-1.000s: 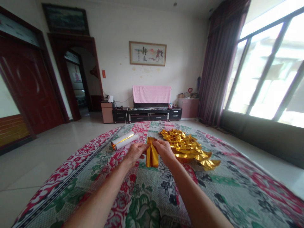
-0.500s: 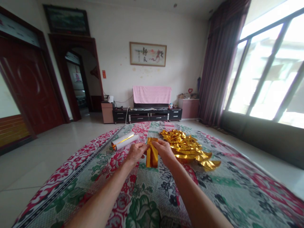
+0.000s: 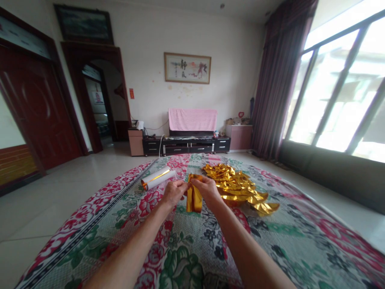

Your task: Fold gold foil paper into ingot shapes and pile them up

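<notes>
Left of the gold foil pile [image 3: 237,188], the left hand [image 3: 173,192] and right hand [image 3: 208,188] both pinch the upper part of a gold foil strip [image 3: 194,200], fingers closed (the two grips nearly meet). The pale roll [image 3: 161,179] lies farther left of that pile.

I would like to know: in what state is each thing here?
Left hand: pinching gold strip
Right hand: pinching same strip
Gold strip: creased, upper part gripped
Gold pieces: heaped
Roll: lying on its side
Towel: draped
Curtain: gathered
</notes>
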`<state>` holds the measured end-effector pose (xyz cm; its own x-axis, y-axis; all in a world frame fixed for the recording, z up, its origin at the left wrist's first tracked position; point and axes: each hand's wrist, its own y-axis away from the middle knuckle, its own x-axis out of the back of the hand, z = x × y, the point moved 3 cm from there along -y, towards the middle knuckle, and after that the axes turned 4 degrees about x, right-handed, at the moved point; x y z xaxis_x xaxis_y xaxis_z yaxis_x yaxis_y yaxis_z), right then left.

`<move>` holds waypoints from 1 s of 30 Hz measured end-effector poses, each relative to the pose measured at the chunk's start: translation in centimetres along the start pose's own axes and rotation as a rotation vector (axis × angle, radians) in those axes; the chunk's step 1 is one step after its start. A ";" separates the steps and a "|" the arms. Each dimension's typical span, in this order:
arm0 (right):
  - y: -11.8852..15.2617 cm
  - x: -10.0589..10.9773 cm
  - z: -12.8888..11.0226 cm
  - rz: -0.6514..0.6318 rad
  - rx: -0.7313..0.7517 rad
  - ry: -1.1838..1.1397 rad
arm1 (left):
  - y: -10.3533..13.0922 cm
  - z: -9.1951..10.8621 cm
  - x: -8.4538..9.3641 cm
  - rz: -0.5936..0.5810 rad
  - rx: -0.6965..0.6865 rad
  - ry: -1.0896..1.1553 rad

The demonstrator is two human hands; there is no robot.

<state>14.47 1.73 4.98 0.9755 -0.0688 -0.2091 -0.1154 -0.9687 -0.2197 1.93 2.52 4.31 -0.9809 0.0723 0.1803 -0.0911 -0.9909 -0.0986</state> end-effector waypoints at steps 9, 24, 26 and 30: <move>0.0 -0.3 -0.1 -0.024 -0.012 0.049 | -0.1 0.1 0.6 -0.044 -0.038 0.040; 0.4 -0.8 -0.2 -0.141 -0.069 0.109 | -0.7 0.2 1.4 0.006 -0.084 0.140; 0.4 -0.8 -0.1 -0.135 -0.067 0.126 | -0.8 0.1 1.3 0.028 -0.122 0.139; 0.5 -0.8 -0.4 -0.130 -0.074 0.086 | -0.5 0.1 1.1 0.032 -0.092 0.170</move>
<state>13.76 1.24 5.44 0.9941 0.0414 -0.1001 0.0242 -0.9855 -0.1678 0.90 3.12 4.67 -0.9977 0.0671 0.0089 -0.0676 -0.9790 -0.1923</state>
